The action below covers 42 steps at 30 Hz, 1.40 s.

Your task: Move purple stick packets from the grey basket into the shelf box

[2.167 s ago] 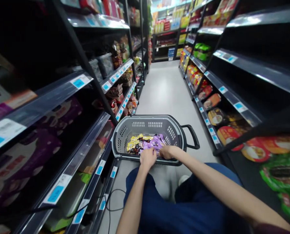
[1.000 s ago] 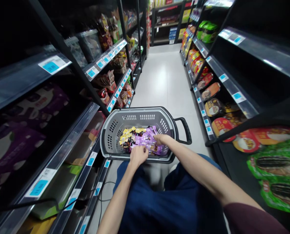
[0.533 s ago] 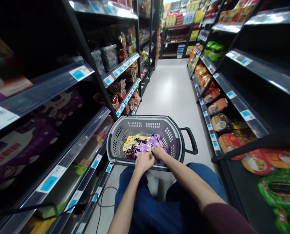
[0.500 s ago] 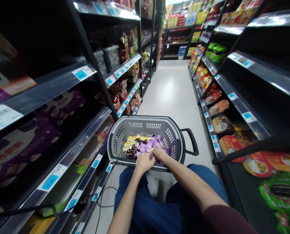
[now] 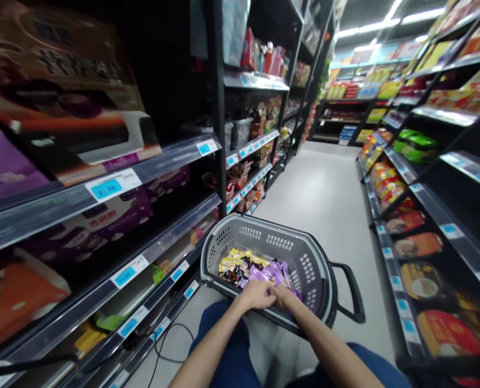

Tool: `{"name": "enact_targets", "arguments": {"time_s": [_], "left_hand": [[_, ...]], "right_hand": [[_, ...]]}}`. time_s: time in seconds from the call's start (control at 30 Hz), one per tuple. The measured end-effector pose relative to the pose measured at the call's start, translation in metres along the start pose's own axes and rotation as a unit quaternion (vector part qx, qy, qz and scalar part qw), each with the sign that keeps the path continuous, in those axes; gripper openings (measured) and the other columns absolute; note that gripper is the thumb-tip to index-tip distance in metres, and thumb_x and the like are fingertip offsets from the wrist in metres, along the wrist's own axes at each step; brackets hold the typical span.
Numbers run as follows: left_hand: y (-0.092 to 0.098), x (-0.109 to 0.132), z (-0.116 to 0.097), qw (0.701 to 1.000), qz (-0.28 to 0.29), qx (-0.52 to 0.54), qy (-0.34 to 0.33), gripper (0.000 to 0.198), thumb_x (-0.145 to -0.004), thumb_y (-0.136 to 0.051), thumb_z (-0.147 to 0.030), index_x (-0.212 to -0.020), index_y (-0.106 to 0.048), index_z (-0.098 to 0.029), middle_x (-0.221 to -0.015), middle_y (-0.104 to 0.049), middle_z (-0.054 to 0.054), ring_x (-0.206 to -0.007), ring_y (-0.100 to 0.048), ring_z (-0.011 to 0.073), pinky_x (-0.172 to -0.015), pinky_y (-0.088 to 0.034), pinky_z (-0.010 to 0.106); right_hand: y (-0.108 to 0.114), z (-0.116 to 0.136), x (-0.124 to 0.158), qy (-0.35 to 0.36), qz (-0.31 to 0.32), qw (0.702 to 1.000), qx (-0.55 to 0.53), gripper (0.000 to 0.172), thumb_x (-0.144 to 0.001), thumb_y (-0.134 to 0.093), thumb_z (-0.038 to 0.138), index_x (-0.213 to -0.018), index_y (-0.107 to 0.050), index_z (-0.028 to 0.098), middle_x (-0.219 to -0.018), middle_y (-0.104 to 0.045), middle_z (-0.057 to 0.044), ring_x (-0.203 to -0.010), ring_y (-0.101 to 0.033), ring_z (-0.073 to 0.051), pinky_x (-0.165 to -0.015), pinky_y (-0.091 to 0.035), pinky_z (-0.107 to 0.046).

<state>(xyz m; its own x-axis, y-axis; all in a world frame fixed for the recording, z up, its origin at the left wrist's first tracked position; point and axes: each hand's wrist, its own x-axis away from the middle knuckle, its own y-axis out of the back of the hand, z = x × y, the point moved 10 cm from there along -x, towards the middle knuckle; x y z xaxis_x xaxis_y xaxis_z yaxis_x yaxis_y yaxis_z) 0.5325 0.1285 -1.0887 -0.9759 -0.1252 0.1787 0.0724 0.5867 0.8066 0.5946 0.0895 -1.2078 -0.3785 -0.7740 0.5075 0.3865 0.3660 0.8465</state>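
Observation:
A grey shopping basket [image 5: 259, 241] with a black handle stands on the floor in front of my knees. Inside it lie small yellow packets [image 5: 236, 258], dark packets [image 5: 235, 276] and purple packets [image 5: 279, 272]. My left hand [image 5: 256, 294] is closed, fingers curled, over the near rim. Right beside it is my right hand [image 5: 287, 298], also closed, its fingertips meeting those of my left. A small dark purple bit shows between them, but what they hold is mostly hidden.
Stocked shelves [image 5: 175, 161] with blue price tags rise close on my left. More shelves with instant-food tubs [image 5: 423, 280] line the right side. A black cable [image 5: 175, 358] lies on the floor at lower left. The aisle floor [image 5: 324, 178] stretches ahead to a far shelf.
My view has turned left and up, so the basket and shelves appear shifted right and lower. My hands stay together at the basket's near rim.

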Motion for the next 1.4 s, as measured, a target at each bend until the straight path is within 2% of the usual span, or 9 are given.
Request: {"name": "enact_targets", "arguments": {"time_s": [0.1, 0.27, 0.47, 0.57, 0.7, 0.83, 0.97, 1.27, 1.4], "left_hand": [[0.017, -0.013, 0.009, 0.999, -0.016, 0.032, -0.028, 0.021, -0.079, -0.062, -0.030, -0.095, -0.074, -0.024, -0.076, -0.073, 0.002, -0.081, -0.068, 0.0205, -0.078, -0.050, 0.027], [0.055, -0.023, 0.049, 0.980, -0.168, 0.097, 0.046, 0.029, -0.088, -0.044, -0.021, -0.100, -0.070, -0.018, -0.085, -0.072, 0.007, -0.085, -0.067, 0.0216, -0.082, -0.050, 0.031], [0.074, -0.009, 0.076, 0.921, -0.323, 0.182, 0.117, 0.034, -0.092, -0.037, -0.022, -0.119, -0.057, -0.017, -0.116, -0.064, 0.012, -0.111, -0.059, 0.0234, -0.099, -0.044, 0.036], [0.065, -0.013, 0.076, 0.914, -0.295, 0.264, 0.089, 0.036, -0.096, -0.034, -0.032, -0.119, -0.055, -0.016, -0.105, -0.068, 0.011, -0.093, -0.067, 0.0211, -0.087, -0.052, 0.036], [0.027, -0.030, 0.053, 0.866, -0.109, 0.488, -0.018, 0.052, -0.087, -0.050, -0.057, -0.114, -0.059, -0.014, -0.090, -0.069, 0.010, -0.071, -0.068, 0.0214, -0.059, -0.055, 0.034], [0.024, -0.028, 0.051, 0.826, -0.106, 0.552, -0.038, 0.065, -0.059, -0.078, -0.064, -0.094, -0.067, -0.010, -0.077, -0.065, 0.007, -0.063, -0.065, 0.0195, -0.058, -0.053, 0.032], [0.035, -0.022, 0.061, 0.805, -0.171, 0.567, -0.022, 0.069, -0.060, -0.076, -0.067, -0.097, -0.065, -0.009, -0.079, -0.063, 0.006, -0.054, -0.058, 0.0128, -0.053, -0.051, 0.028], [0.045, -0.013, 0.065, 0.851, -0.263, 0.454, -0.027, 0.024, -0.070, -0.076, -0.030, -0.080, -0.066, -0.012, -0.069, -0.058, 0.000, -0.063, -0.052, 0.0102, -0.059, -0.040, 0.021], [0.040, -0.010, 0.066, 0.860, -0.261, 0.438, 0.003, 0.021, -0.069, -0.075, -0.026, -0.083, -0.067, -0.012, -0.068, -0.057, -0.002, -0.063, -0.051, 0.0103, -0.059, -0.038, 0.022]], "right_hand": [[0.008, -0.001, 0.005, -0.012, 0.002, 1.000, 0.026, 0.037, -0.072, -0.066, 0.010, -0.107, -0.069, 0.021, -0.118, -0.068, -0.014, -0.115, -0.062, -0.030, -0.097, -0.046, -0.039], [0.034, -0.006, 0.010, -0.050, -0.032, 0.997, 0.057, 0.045, -0.076, -0.053, 0.005, -0.114, -0.067, 0.025, -0.116, -0.069, -0.014, -0.113, -0.064, -0.031, -0.093, -0.048, -0.041], [0.121, -0.018, 0.025, -0.110, -0.196, 0.974, 0.007, 0.045, -0.095, -0.027, 0.021, -0.134, -0.047, 0.010, -0.113, -0.067, -0.024, -0.101, -0.067, -0.036, -0.081, -0.050, -0.046], [0.162, -0.025, 0.045, -0.118, -0.287, 0.945, -0.100, 0.042, -0.095, -0.034, 0.044, -0.119, -0.054, 0.016, -0.099, -0.071, -0.019, -0.091, -0.070, -0.034, -0.073, -0.051, -0.040], [0.193, -0.028, 0.073, -0.109, -0.382, 0.889, -0.227, 0.045, -0.079, -0.045, 0.063, -0.088, -0.060, 0.022, -0.087, -0.072, -0.015, -0.085, -0.070, -0.036, -0.068, -0.051, -0.039], [0.196, -0.022, 0.080, -0.102, -0.396, 0.848, -0.338, 0.054, -0.061, -0.055, 0.070, -0.085, -0.064, 0.022, -0.085, -0.073, -0.014, -0.090, -0.068, -0.040, -0.073, -0.052, -0.043], [0.185, -0.009, 0.065, -0.054, -0.379, 0.821, -0.424, 0.053, -0.060, -0.060, 0.066, -0.085, -0.067, 0.020, -0.085, -0.075, -0.012, -0.091, -0.069, -0.037, -0.078, -0.052, -0.042], [0.172, -0.004, 0.060, -0.036, -0.364, 0.749, -0.553, 0.055, -0.057, -0.067, 0.058, -0.087, -0.072, 0.013, -0.089, -0.076, -0.014, -0.094, -0.070, -0.036, -0.079, -0.057, -0.039], [0.165, -0.006, 0.061, -0.053, -0.334, 0.710, -0.617, 0.058, -0.051, -0.074, 0.054, -0.089, -0.073, 0.011, -0.090, -0.075, -0.015, -0.093, -0.070, -0.037, -0.075, -0.058, -0.039]]}}
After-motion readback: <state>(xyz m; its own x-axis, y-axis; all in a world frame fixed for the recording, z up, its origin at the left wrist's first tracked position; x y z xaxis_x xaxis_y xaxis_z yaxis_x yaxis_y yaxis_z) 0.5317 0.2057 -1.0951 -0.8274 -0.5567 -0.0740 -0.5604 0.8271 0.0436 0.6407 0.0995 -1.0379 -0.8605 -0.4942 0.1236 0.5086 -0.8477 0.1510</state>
